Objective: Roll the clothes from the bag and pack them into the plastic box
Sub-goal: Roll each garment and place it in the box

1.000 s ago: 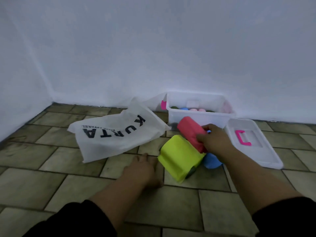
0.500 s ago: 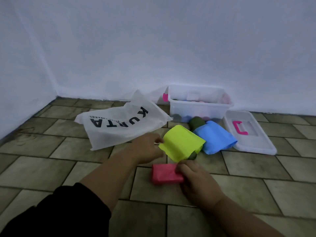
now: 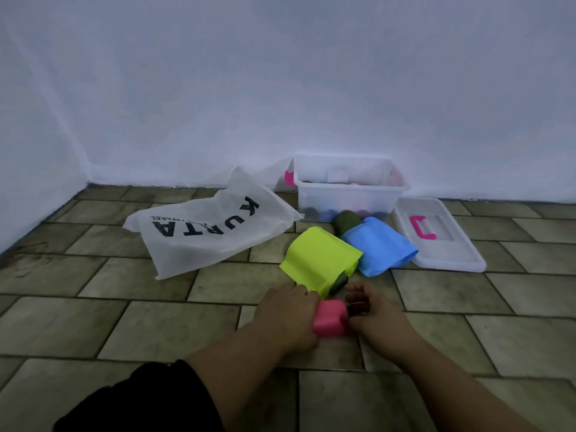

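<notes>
**Fingers close on a pink garment at the floor's edge**

Fingers (image 3: 299, 294) of your left hand (image 3: 285, 316) curl over the near left side of the pink cloth (image 3: 330, 318), a soft, matte bundle folded into a rounded block on the tiled floor (image 3: 93, 307). Your right hand (image 3: 372, 313) presses against its right side, fingers bent inward and touching the fabric, so both hands clamp the one bundle between them.

Just beyond it lie three more garments: one lime-yellow cloth (image 3: 319, 260), smooth and folded flat with a crisp edge, touching the left fingers; one sky-blue cloth (image 3: 378, 249), smooth and draped in loose folds beside it; and one dark green roll (image 3: 346, 219) partly hidden behind both.

One white non-woven bag (image 3: 208, 232), crumpled and printed with black letters, lies flat to the left. One translucent plastic box (image 3: 349, 194) stands against the white wall, holding several pale rolled shapes too blurred to count. Its single lid (image 3: 442, 241), with one pink handle, rests on the floor to the right.
</notes>
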{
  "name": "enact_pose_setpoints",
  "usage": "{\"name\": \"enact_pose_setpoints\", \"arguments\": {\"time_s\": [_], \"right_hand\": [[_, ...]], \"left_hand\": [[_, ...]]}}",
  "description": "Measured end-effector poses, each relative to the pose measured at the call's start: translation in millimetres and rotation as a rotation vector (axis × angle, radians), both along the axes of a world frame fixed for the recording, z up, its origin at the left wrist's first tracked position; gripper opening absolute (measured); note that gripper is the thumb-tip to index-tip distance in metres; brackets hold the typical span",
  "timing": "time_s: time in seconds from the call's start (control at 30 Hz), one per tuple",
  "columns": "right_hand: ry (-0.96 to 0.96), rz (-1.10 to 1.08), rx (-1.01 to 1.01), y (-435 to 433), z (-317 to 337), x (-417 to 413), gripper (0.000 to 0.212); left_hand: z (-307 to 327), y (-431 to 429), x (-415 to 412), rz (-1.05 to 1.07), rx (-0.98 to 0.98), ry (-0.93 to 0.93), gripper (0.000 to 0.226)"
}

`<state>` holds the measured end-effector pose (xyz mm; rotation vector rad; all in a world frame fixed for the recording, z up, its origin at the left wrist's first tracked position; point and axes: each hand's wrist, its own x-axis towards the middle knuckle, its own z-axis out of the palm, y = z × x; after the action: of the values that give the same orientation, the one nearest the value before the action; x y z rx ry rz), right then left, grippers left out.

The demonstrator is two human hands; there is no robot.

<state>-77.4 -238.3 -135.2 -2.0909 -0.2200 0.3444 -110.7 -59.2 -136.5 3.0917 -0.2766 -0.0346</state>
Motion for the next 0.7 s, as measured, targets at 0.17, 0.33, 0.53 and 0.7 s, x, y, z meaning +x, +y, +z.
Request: {"name": "enact_pose_setpoints", "arguments": {"time_s": [0.17,0.33,0.53,0.7], "right_hand": [[-0.006,-0.219,0.108,0.9,6.2,-7.7,0.027],[0.242,0.032,0.284,14.9,14.2,-15.3,0.03],[0.345,0.106,0.351,39.0,15.2,-18.1,0.039],[-0.28,0.295,-0.389,28.2,15.7,-3.0,0.029]], "left_hand": [[10.8,1.4,4.6,0.309,-0.534,0.15,0.043],[32.0,-9.7,1.2,0.772,-1.667,0.417,0.033],[32.8,-10.6,-4.5,0.768,-1.874,0.423,0.029],[35.3,36.7,3.4,0.622,-1.127,-0.07,0.085]]}}
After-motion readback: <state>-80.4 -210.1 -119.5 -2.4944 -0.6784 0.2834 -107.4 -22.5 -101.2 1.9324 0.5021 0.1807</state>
